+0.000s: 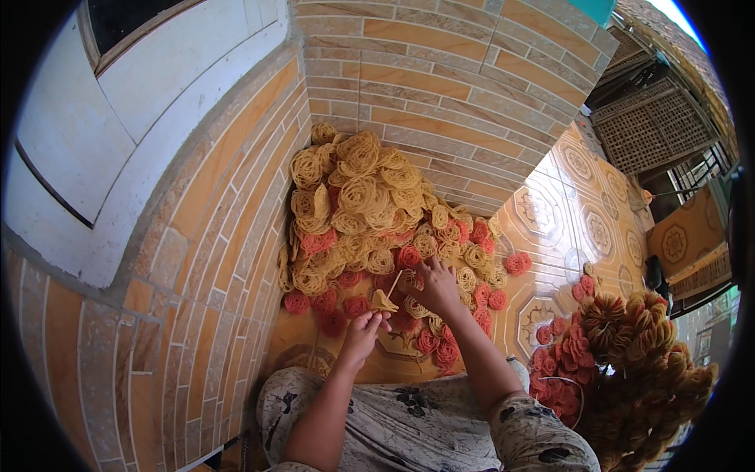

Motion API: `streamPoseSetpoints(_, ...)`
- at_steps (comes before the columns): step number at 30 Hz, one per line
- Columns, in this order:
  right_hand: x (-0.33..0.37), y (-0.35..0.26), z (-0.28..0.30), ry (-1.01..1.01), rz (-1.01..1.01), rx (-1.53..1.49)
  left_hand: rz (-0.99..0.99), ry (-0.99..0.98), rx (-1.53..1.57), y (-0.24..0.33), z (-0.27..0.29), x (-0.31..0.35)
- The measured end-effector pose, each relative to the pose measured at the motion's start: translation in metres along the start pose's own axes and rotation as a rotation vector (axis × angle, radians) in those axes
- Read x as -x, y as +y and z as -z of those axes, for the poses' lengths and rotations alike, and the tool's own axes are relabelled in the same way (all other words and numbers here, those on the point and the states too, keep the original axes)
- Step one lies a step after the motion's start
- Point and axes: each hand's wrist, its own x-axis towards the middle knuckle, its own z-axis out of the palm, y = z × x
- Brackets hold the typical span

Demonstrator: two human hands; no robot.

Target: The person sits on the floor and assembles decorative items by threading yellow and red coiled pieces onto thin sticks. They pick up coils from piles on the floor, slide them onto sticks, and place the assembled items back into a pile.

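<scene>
Against the wall corner lies a heap of round, open, lace-like discs, mostly yellow point(360, 197) with coral-red ones point(318, 241) among them. My left hand point(363, 334) is closed in a pinch on a small folded yellow disc point(383, 301) in front of the heap. A thin pale stick or cord point(395, 283) sticks up from this disc toward the right. My right hand point(437, 288) reaches over the front edge of the heap, fingers apart, beside a red disc point(408, 256). Whether its fingertips touch a disc I cannot tell.
Tiled walls point(440, 86) close in the corner behind and at left. To my right lie stacked red discs point(562, 362) with a white loop of cord point(580, 393), beside large bunches of brownish-yellow discs point(645, 370). Woven panels point(653, 126) stand farther off. Patterned tiles cover the floor point(543, 212).
</scene>
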Motion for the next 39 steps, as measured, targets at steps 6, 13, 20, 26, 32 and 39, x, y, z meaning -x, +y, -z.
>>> streamPoseSetpoints(6,0.002,-0.004,-0.008,0.098,0.069,0.014,0.008,-0.018,-0.034,-0.003,-0.002,0.000)
streamPoseSetpoints(13,0.006,-0.006,0.027,0.173,-0.243,-0.535,0.000,-0.072,-0.059,-0.004,-0.006,0.002)
streamPoseSetpoints(20,0.028,-0.014,0.039,-0.027,0.006,-0.746,-0.030,-0.072,-0.005,-0.010,-0.007,0.002)
streamPoseSetpoints(26,0.065,-0.007,0.014,-0.023,0.044,0.022,0.063,-0.115,0.006,-0.005,-0.003,0.004)
streamPoseSetpoints(32,0.057,0.013,0.010,0.112,-0.272,-0.538,-0.009,-0.195,-0.218,-0.012,-0.004,0.005)
streamPoseSetpoints(39,0.077,0.012,0.029,0.089,-0.367,-0.779,0.031,-0.221,-0.349,-0.017,-0.009,0.005)
